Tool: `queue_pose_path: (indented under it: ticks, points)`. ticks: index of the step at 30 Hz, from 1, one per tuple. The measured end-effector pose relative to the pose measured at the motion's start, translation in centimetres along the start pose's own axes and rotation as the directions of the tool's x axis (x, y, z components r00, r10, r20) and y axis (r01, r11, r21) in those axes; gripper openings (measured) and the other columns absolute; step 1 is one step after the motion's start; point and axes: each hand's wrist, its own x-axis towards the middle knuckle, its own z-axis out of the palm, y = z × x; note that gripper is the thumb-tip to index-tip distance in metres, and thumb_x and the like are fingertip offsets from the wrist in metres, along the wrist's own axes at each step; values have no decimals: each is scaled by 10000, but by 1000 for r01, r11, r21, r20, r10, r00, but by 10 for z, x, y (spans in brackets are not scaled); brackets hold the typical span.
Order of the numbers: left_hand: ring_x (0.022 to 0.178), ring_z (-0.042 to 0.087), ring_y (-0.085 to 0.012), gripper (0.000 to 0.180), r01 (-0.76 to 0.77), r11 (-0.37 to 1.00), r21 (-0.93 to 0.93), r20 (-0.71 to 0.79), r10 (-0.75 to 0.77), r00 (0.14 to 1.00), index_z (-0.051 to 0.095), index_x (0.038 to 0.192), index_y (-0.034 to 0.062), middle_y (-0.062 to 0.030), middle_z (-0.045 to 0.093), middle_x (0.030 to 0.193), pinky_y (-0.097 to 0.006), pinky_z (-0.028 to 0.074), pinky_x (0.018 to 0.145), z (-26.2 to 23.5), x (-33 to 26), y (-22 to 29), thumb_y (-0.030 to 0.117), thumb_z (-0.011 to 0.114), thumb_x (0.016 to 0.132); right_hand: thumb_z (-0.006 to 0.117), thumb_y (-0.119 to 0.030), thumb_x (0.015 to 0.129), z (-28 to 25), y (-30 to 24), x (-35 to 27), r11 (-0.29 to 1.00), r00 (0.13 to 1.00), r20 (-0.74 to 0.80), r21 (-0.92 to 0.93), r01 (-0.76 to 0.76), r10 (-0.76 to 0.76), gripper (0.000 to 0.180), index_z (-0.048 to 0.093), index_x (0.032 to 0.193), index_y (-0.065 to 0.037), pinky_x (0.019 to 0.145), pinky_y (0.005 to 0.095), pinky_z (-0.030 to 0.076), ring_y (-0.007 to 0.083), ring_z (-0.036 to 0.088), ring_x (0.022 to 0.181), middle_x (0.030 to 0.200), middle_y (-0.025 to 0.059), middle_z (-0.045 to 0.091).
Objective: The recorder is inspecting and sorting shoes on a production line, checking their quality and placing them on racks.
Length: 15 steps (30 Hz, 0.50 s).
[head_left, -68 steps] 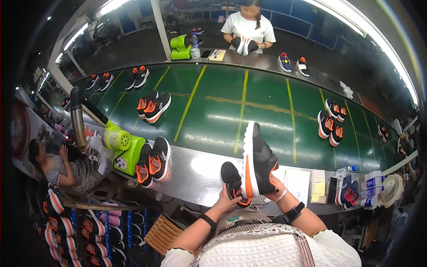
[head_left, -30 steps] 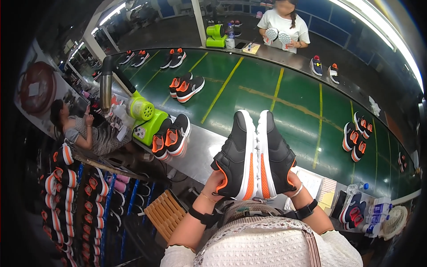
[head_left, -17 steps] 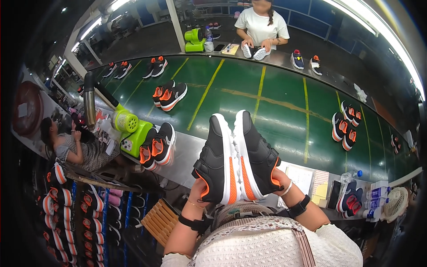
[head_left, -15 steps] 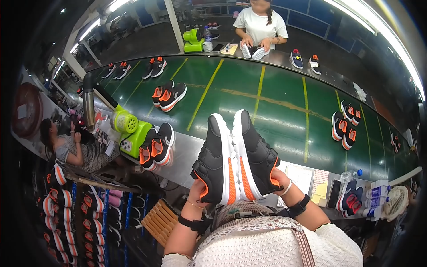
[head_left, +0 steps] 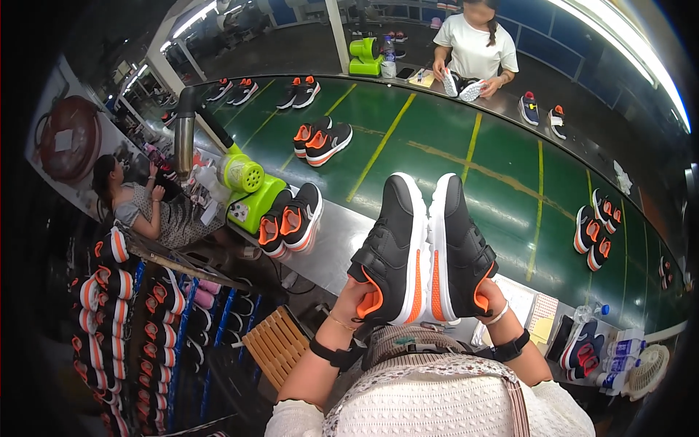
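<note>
In front of my chest I hold a pair of black sneakers with white-and-orange soles, toes pointing away from me and soles turned toward each other. My left hand (head_left: 354,299) is closed around the heel of the left sneaker (head_left: 386,251), with its fingers partly inside the orange-lined opening. The right sneaker (head_left: 464,251) is gripped the same way by my right hand (head_left: 494,300). Their soles are close together along the middle. The fingers of both hands are partly hidden by the shoes.
Ahead runs a green conveyor belt (head_left: 408,156) carrying sneaker pairs (head_left: 320,140). At left on the metal ledge are a lime-green machine (head_left: 251,191) and another pair (head_left: 291,222). Papers (head_left: 515,300), bottles (head_left: 622,357) and a fan (head_left: 648,371) lie right. A co-worker (head_left: 477,54) handles shoes opposite.
The whole view has shifted, so the belt and ledge appear farther right. Both sneakers stay in my hands, turned slightly. The co-worker's hands have moved on their shoes.
</note>
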Motion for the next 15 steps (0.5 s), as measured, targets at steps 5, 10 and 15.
queue_pose_path:
  ticks: [5,10,15]
  points:
    - [1077,475,-209,623,-263,961,86,121,252,960,223,1335,114,-109,430,1214,-348,405,909,15,4,5,70,513,786,512,-72,740,15,-11,-1,983,991,107,-158,92,-76,696,161,1341,-78,989,366,291,227,368,1184,1273,88,376]
    - [1145,419,-216,706,-416,909,-29,226,412,883,199,1343,101,-118,382,1271,-381,345,962,18,6,2,475,480,814,425,-492,841,23,-4,11,945,898,300,44,324,-322,688,183,1338,-83,979,380,314,230,382,1177,1288,109,373]
    - [1156,401,-317,860,33,999,7,269,-33,963,216,1323,21,-190,336,1306,-392,350,956,16,12,-21,663,337,764,372,-614,785,8,11,12,996,937,349,83,-25,-6,770,301,1290,-37,959,387,344,250,423,1146,1273,149,398]
